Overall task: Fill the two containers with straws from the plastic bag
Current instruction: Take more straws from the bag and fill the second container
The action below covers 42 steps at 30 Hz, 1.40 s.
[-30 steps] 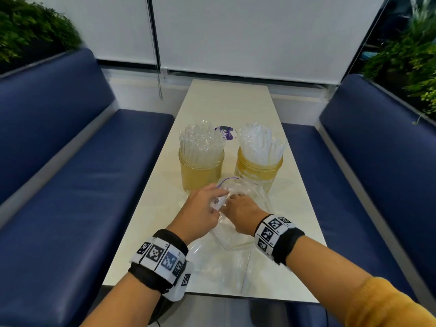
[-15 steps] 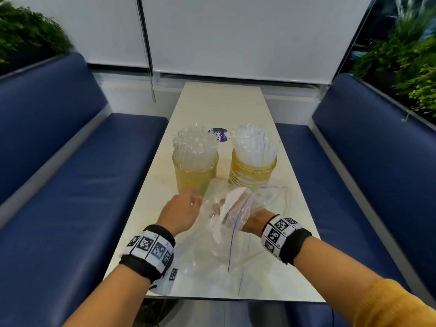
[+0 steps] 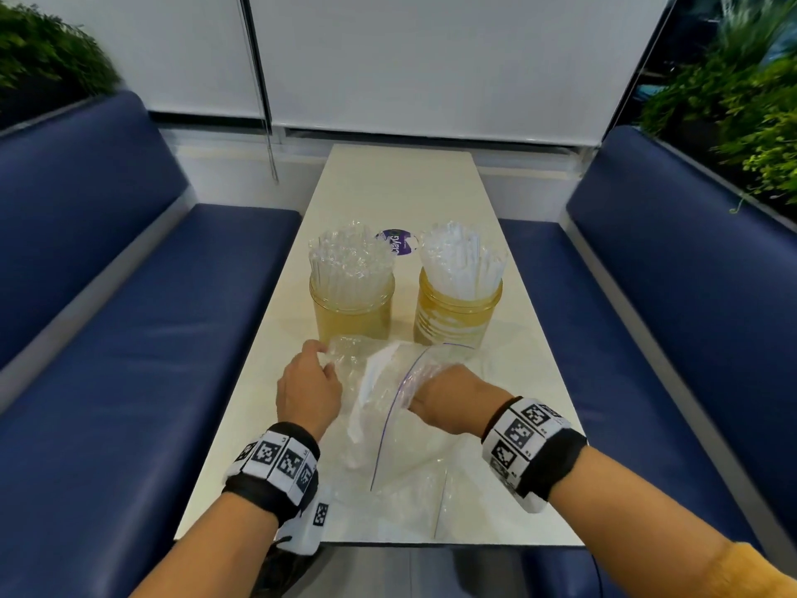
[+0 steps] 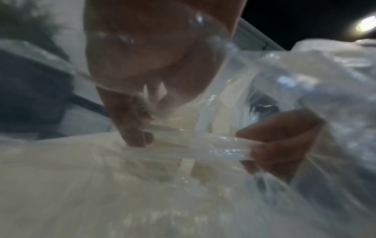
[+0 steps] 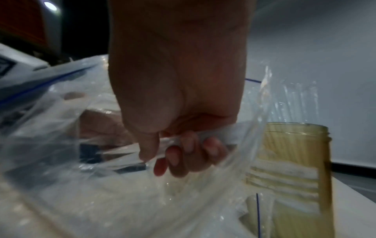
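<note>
Two amber jars stand side by side on the table, the left jar [image 3: 351,315] packed with clear straws and the right jar [image 3: 457,321] with white wrapped ones. In front of them lies a clear plastic bag [image 3: 388,442] with a blue zip line, its mouth raised. My left hand [image 3: 320,353] pinches the bag's left rim [image 4: 114,87]. My right hand [image 3: 429,377] is inside the bag; in the right wrist view its fingers [image 5: 183,154] curl round a few white wrapped straws [image 5: 215,130].
The white table [image 3: 396,187] is narrow, with blue bench seats [image 3: 129,338] on both sides. A purple round sticker [image 3: 397,243] lies behind the jars. Green plants stand behind both seat backs.
Both hands were together at the bag's mouth. The mouth has since been pulled open; my left hand moved left with the rim and my right hand went into the bag.
</note>
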Each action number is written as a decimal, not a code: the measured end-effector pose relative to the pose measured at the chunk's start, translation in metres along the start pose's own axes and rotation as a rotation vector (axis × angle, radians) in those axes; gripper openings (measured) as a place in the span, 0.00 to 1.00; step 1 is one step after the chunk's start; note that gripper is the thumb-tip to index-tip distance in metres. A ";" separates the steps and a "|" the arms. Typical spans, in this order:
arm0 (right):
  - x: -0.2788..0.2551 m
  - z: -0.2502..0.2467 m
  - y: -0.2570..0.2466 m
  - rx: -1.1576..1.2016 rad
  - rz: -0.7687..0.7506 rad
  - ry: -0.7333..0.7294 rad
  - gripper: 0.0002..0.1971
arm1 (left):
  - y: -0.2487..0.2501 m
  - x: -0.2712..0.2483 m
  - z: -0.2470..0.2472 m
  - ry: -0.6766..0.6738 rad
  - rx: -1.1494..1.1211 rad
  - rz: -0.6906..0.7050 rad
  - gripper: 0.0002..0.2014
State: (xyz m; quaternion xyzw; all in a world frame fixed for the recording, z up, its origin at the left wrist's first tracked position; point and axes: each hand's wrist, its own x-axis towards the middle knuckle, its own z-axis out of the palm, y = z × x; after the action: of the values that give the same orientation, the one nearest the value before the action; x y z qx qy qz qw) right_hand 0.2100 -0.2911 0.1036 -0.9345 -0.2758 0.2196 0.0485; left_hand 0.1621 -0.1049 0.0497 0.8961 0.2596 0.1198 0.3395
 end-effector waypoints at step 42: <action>0.007 -0.019 0.040 0.895 -0.041 0.985 0.17 | 0.217 0.042 -0.029 -0.184 -0.974 0.542 0.12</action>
State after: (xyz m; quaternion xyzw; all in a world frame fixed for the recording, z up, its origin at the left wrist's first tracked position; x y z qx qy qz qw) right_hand 0.2435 -0.3205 0.1097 -0.8098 -0.1213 -0.1407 0.5565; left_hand 0.2696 -0.2036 0.2179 0.6774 -0.0956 0.2302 0.6921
